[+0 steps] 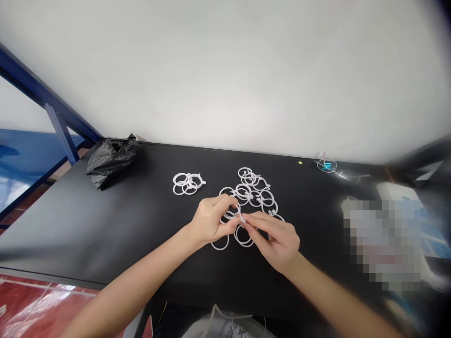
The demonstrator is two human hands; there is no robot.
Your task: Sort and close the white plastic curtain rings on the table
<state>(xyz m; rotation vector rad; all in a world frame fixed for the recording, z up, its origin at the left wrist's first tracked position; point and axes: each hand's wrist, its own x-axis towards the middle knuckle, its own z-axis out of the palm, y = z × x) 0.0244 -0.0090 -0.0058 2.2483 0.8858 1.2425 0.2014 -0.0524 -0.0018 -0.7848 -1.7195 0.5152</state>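
A white ring [240,212] is held above the middle of the black worktop [141,211], between two bare hands. The left hand [216,218] pinches it between thumb and forefinger, the forefinger bent over the top. The right hand [273,237] meets it from the other side, its thumb and fingers pressed together on the ring's small end; the exact part gripped is hard to make out, as the fingertips nearly touch there.

Below and behind the hands lies a loose pile of rings [251,192], overlapping one another and reaching toward the back edge. A smaller cluster of rings [189,182] sits apart from it, toward the left edge and closer to the back edge than the front.

A crumpled black bag [112,162] rests at the back left corner, near a blue metal frame [59,126]. Along the back edge, right of the middle, are a yellow scrap [300,163] and a clear round item [327,165] with blue marks. Toward the right edge lies a package [384,244], mostly blurred out. A pale wall [225,84] rises behind the back edge, and red flooring [38,305] shows past the front left corner.
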